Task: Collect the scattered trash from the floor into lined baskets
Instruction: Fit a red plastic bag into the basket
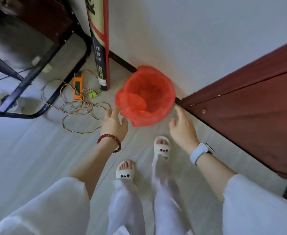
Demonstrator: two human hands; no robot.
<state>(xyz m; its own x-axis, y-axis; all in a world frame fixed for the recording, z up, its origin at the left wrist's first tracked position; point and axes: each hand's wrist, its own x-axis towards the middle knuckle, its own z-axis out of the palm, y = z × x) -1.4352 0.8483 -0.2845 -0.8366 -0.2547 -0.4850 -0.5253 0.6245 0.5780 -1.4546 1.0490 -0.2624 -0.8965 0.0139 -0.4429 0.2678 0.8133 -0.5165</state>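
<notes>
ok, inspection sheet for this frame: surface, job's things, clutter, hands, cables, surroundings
Surface: pale floor; no loose trash in view.
Job's things: basket with red liner, standing at the wall by the door; looks empty inside.
Clutter: orange device and a small green item on the floor.
Hands: left hand open, fingertips at the liner's near edge; right hand open, beside the basket, holding nothing.
Cables: tangled yellow wire on the floor left of the basket, running to the orange device.
Surroundings: white wall, red-brown door right, dark metal frame left, tall rolled item leaning on the wall.
</notes>
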